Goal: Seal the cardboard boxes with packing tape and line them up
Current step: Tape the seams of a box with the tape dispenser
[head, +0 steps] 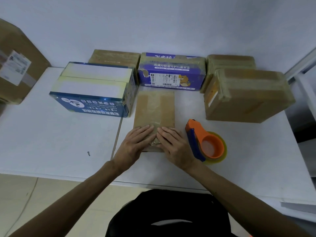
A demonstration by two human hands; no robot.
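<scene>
At the centre of the frame a small flat brown box (pixel 165 106) lies on the white table (pixel 51 134), a strip of clear tape (pixel 153 106) running down its top. Both hands press flat on its near end with straight fingers, gripping nothing: the left hand (pixel 135 142) on the left side, the right hand (pixel 174 142) on the right, fingertips almost meeting over the tape. An orange tape dispenser (pixel 205 142) rests just right of the right hand. Behind, a blue-and-white box (pixel 92 88), a purple box (pixel 171 72) and a taped brown box (pixel 246 94) stand near the wall.
</scene>
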